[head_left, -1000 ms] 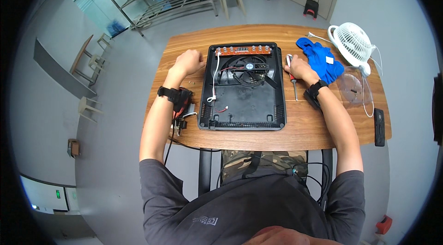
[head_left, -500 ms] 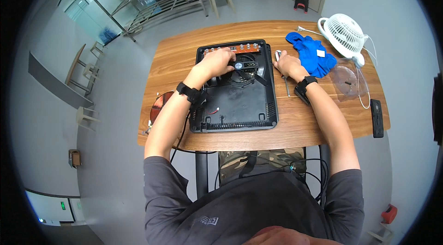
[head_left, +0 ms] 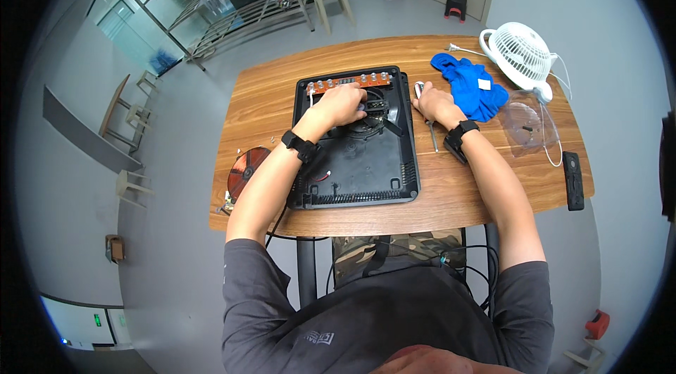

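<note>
An open black housing, apparently of an induction cooker (head_left: 352,170), lies in front of me with its inside facing up. Along its far edge runs an orange circuit board (head_left: 370,80) with several round buttons. My left hand (head_left: 343,104) reaches into the housing, its fingers curled onto the hub of the black cooling fan (head_left: 374,120) and hiding part of it. To the right of the housing, my right hand (head_left: 435,105) is closed around a screwdriver (head_left: 432,136), whose shaft points toward me over the table. A small red and white wire plug (head_left: 322,177) lies inside the housing.
A round copper coil (head_left: 246,165) and small loose parts lie at the table's left. On the right are a blue cloth (head_left: 473,89), a white desk fan (head_left: 520,53) with its cable, a clear plastic cover (head_left: 524,127) and a long black object (head_left: 573,180).
My left hand has shifted slightly right, over the fan's hub, uncovering more of the circuit board. My right hand stays beside the housing with the screwdriver. The whole view has shifted a little.
</note>
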Action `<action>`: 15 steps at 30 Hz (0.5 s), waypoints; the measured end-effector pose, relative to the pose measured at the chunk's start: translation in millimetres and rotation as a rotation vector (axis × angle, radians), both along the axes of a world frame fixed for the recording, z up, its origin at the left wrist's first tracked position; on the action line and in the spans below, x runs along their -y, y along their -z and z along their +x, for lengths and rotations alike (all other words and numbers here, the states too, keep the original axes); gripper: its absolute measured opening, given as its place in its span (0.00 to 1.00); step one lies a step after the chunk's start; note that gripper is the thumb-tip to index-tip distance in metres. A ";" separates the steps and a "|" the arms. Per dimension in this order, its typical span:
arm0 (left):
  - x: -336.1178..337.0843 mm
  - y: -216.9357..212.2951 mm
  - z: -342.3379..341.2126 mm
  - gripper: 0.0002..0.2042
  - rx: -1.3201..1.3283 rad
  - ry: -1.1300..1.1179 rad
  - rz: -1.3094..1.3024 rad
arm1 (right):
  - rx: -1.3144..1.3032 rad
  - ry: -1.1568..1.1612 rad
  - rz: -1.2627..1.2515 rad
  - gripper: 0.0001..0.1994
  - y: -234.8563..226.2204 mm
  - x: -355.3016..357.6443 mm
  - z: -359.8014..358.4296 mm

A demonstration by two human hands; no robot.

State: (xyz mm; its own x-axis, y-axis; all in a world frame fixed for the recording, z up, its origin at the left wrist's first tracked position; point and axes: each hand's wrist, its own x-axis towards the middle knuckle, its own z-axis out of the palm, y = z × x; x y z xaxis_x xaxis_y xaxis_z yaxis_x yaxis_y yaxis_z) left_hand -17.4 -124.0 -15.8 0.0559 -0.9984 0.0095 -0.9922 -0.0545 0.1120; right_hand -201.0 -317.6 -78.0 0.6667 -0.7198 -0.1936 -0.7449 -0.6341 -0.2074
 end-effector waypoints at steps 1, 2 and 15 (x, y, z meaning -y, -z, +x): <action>0.0 1.2 0.1 0.18 0.008 -0.002 -0.002 | -0.005 -0.002 -0.003 0.29 -0.3 -0.3 0.3; 0.8 1.2 -0.6 0.18 0.016 -0.001 -0.004 | 0.005 -0.008 -0.005 0.29 1.0 0.9 -0.2; 3.2 -11.2 -4.9 0.17 0.060 -0.010 0.070 | 0.044 -0.011 -0.006 0.30 5.2 3.6 -1.0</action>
State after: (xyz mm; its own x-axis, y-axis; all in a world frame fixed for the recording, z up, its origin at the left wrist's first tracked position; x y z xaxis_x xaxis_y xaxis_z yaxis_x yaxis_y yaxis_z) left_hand -22.2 -127.2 -4.6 0.0669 -0.9962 -0.0564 -0.9964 -0.0696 0.0475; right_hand -202.0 -321.2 -83.2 0.6820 -0.7138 -0.1593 -0.7284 -0.6434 -0.2357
